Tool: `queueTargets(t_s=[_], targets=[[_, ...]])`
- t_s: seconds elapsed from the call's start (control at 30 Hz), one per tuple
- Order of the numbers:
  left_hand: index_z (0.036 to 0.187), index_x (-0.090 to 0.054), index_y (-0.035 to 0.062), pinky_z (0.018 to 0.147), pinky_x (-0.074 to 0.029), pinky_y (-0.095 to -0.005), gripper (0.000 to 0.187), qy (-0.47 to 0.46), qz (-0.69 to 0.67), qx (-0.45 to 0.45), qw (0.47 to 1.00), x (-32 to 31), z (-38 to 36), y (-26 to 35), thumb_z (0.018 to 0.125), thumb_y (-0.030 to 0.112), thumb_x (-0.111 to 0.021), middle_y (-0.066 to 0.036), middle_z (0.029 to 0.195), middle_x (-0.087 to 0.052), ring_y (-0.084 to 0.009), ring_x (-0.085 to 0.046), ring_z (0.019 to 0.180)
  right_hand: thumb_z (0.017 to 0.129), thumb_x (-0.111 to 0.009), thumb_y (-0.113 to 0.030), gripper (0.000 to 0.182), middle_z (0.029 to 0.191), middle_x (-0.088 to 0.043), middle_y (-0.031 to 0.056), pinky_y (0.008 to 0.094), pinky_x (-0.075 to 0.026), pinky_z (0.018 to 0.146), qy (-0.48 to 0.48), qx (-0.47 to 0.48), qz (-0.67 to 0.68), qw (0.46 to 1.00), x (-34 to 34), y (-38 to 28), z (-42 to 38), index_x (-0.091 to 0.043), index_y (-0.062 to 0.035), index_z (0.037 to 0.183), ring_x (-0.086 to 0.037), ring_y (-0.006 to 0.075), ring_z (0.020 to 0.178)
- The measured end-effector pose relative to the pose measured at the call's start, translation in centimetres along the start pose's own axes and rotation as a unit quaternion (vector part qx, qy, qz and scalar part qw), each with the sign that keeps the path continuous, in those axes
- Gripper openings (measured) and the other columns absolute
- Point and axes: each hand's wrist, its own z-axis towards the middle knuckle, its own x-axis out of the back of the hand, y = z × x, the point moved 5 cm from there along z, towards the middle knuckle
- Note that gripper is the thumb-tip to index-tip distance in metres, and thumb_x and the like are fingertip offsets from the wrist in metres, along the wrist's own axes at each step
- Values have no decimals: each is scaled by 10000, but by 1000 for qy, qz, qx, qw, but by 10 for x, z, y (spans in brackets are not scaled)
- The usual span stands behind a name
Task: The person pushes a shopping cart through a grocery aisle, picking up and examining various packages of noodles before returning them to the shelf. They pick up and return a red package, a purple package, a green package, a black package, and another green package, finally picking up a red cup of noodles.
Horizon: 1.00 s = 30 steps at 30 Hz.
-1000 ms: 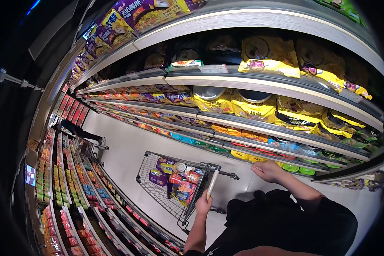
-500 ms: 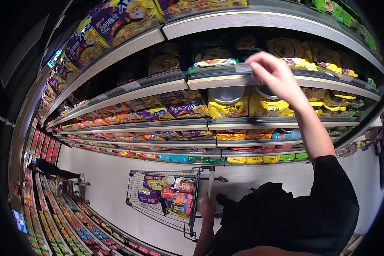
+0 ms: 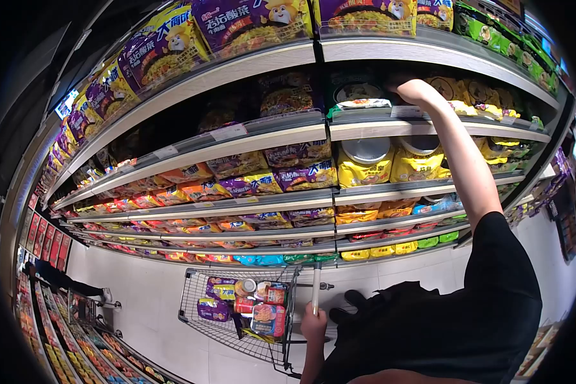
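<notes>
My left hand (image 3: 313,324) is wrapped round the handle (image 3: 316,291) of a wire shopping cart (image 3: 195,310). In the cart lie purple noodle packs (image 3: 213,310), a lidded jar (image 3: 245,287), red packages (image 3: 243,304) and a boxed item (image 3: 268,319). My right hand (image 3: 415,91) reaches over the front edge of an upper shelf (image 3: 365,130) into the dark space behind. Its fingers are in shadow, and whether they hold anything is hidden. Beside it are a green-edged noodle pack (image 3: 360,96) on the left and yellow packs (image 3: 457,105) on the right.
Large purple noodle packs (image 3: 253,25) fill the shelf above. Yellow packs with round bowls (image 3: 365,163) stand one shelf below. Across the aisle floor (image 3: 153,339) is another shelf of goods (image 3: 77,339). A person (image 3: 61,276) with a cart is further down the aisle.
My right hand has moved from in front of the shelf edge into the shelf space. The shelves sit lower and further right in view. My left hand stays on the cart handle.
</notes>
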Motion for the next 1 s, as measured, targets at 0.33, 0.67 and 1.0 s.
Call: queueTargets(t_s=[0.33,0.67,1.0], targets=[[1392,-563,-49,950,-490,-532,527,75,-71,-179,978,38,40,45,964,199,-743,-259,1118,-618,-438,-593,1062,1090,-565,-260,262,994,-628,65,403,-646,873,152,-73,375,912,29,31,-71,-632,-8,1065,-650,153,932],[1205,-644,-1,896,-539,-308,349,-177,-466,-258,827,104,92,304,1147,332,-553,-67,1027,-704,-134,-662,923,1143,-551,-227,269,1194,-708,29,269,-487,1007,62,-50,608,790,-31,25,-238,-651,-9,1264,-625,83,1118],[1001,-534,66,643,-422,-255,244,-217,-390,-304,842,137,83,419,1141,264,-568,21,782,-570,-57,-504,696,1155,-513,-224,207,1093,-668,4,245,-470,907,43,-110,615,779,-78,45,-316,-614,-43,1161,-581,52,985]])
